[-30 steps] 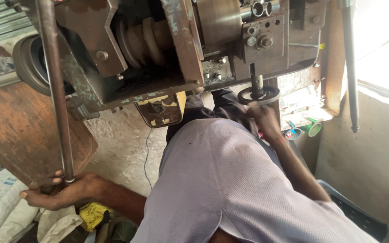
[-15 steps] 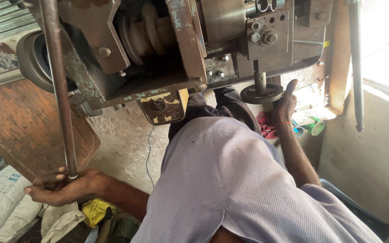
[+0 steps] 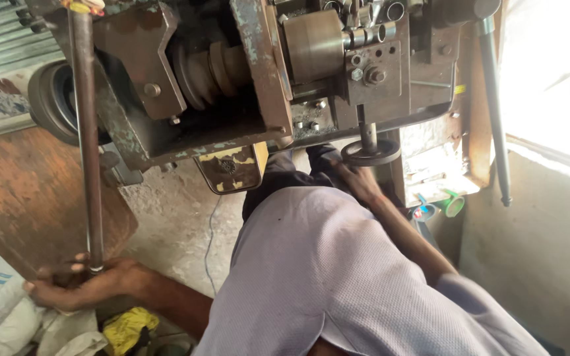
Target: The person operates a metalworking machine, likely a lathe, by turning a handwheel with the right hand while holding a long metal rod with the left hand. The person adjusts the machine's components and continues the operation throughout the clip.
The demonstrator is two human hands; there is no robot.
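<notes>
The left hand (image 3: 77, 285) is wrapped around the lower end of a long steel lever (image 3: 86, 142), fingers curled tight about the bar where it stops near the floor, in front of a rusty plate (image 3: 28, 191) leaning at the left edge of the view. The bar runs straight up to the top left corner of the machine (image 3: 252, 86), a worn lathe-like body with a stepped pulley (image 3: 216, 69) showing in its open middle. The right hand (image 3: 359, 181) reaches up under the machine's lower right edge and touches a small handwheel (image 3: 371, 153) on a short vertical shaft; the fingers lie against the wheel's rim from below, but they are blurred, and whether they grip it or only rest on it cannot be told. Between the arms lies the person's grey shirt (image 3: 338, 277). A yellow rag (image 3: 126, 326) lies on the floor beside the left forearm, and green cups (image 3: 453, 203) stand by the wall at the right. Judging from this, the step in hand is working the machine with both controls at once: the lever held down, the wheel being set. The next move seems to call for a steady pull on the bar while the wheel is turned by feel, since the body hides much of it.
</notes>
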